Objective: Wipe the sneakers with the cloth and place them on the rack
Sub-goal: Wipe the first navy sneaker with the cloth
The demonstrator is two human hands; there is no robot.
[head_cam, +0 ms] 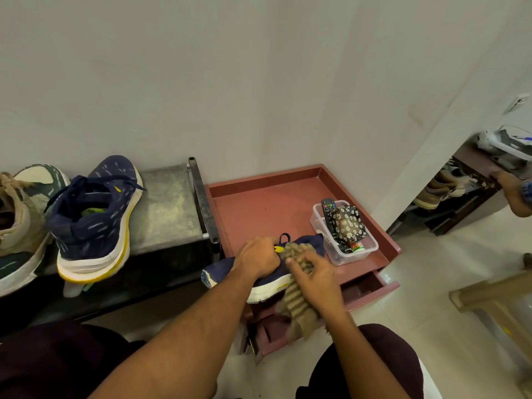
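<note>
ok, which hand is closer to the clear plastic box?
Right. The right hand, gripping the cloth, is just in front of the box; the left hand holds the sneaker farther left.

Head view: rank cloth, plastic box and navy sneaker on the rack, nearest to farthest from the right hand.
1. Cloth, held in the right hand.
2. Plastic box, just beyond, on the tray.
3. Navy sneaker, far left, on the rack.

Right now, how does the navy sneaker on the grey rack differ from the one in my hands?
The navy sneaker on the grey rack leans tilted, untouched; the navy sneaker in your hands lies on the red-brown cabinet, gripped by your left hand. The rack sneaker's opening shows; the held one's is covered by your right hand and tan ribbed cloth. Both have white soles with yellow trim.
</note>
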